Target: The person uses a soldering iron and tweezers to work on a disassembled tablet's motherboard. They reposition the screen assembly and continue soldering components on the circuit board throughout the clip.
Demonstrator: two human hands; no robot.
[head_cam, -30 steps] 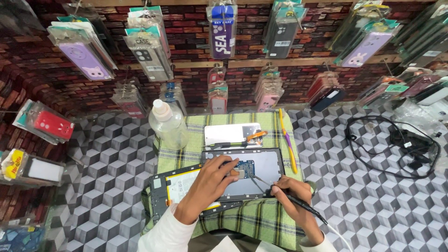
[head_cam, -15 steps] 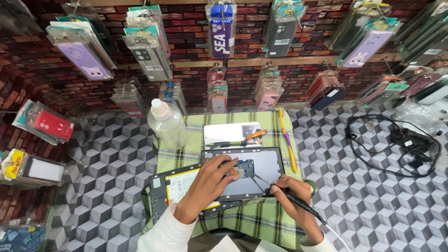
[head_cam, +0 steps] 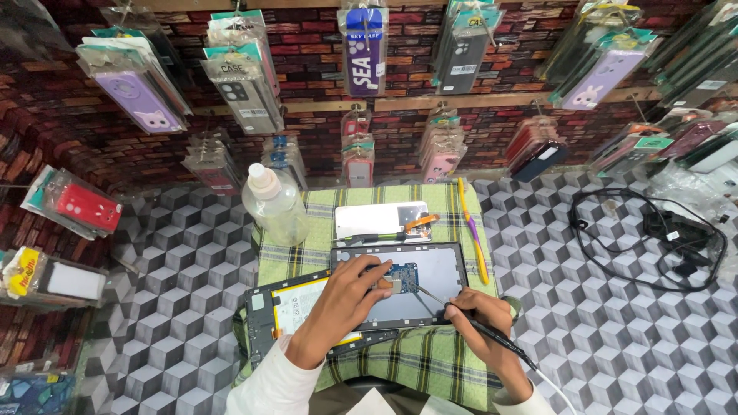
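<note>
My left hand (head_cam: 346, 296) lies flat on the opened tablet (head_cam: 427, 280), and my fingers press down next to the small blue circuit board (head_cam: 401, 275). This hand is spread open and holds nothing. My right hand (head_cam: 480, 315) is closed around a thin black soldering iron (head_cam: 461, 319), the way I hold a pencil. Its tip points at the blue board. A cord runs from the iron toward the near edge of the tabletop.

The tablet sits in the middle of the green checked cloth (head_cam: 430, 365), close to the near edge of the tabletop. A dark frame with a white and yellow battery (head_cam: 296, 307) lies just to the left of the tablet, partly under my left wrist.

Behind the tablet lies a white back cover (head_cam: 377, 219) with an orange-handled tool (head_cam: 411, 225) on it. A clear plastic bottle (head_cam: 273, 204) stands at the far left corner of the cloth. A yellow and purple toothbrush (head_cam: 473, 230) lies along the right edge of the cloth. A tangle of black cables (head_cam: 653, 238) rests near the right edge of the tabletop.
</note>
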